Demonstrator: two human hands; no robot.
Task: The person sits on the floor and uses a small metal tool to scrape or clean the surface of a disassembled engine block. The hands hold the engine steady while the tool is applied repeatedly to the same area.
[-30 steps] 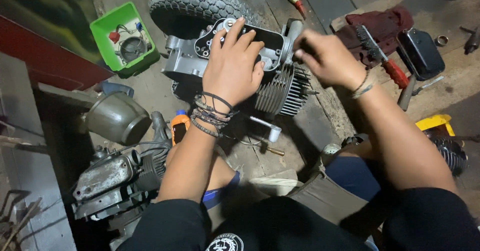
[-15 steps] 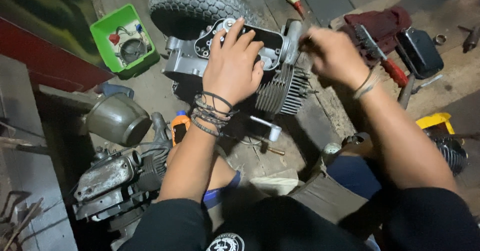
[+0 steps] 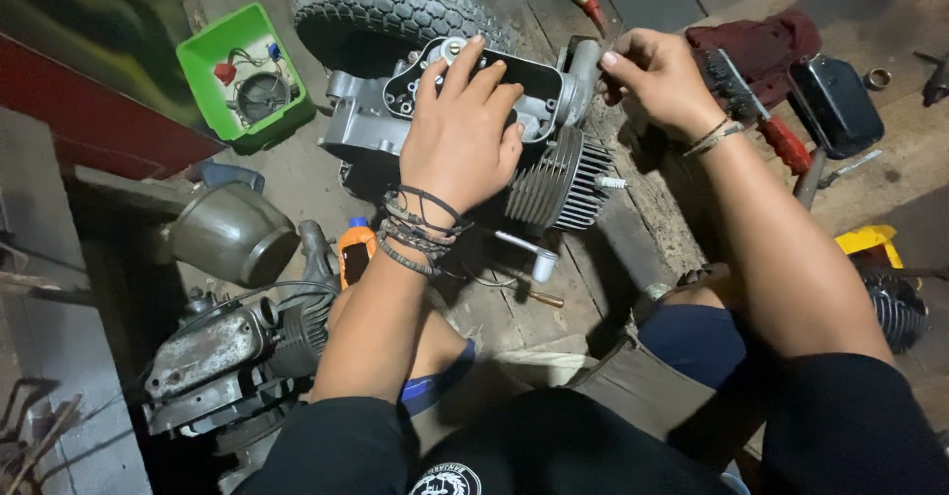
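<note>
On the workshop floor: grey cast-metal small engine with finned cylinder (image 3: 465, 124), beside knobbly black tyre (image 3: 390, 6).
Left hand (image 3: 460, 129): flat, fingers spread on casing.
Right hand (image 3: 657, 75): fingers curled; what it pinches, cannot tell.
Handling: likely heavy, rigid; grip casing, not fins.

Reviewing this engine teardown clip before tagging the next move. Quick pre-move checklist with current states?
1. Left hand flat on the engine case, steadying it: ok.
2. Right hand pinching at the case's right end, beside the finned cylinder: ok; what it grips: cannot tell.
3. Engine seated stably against the tyre: cannot tell.
4. Floor around the engine free of loose items: not ok, an orange bottle and a red-handled tool lie close.
5. Green parts tray within reach: ok.
</note>
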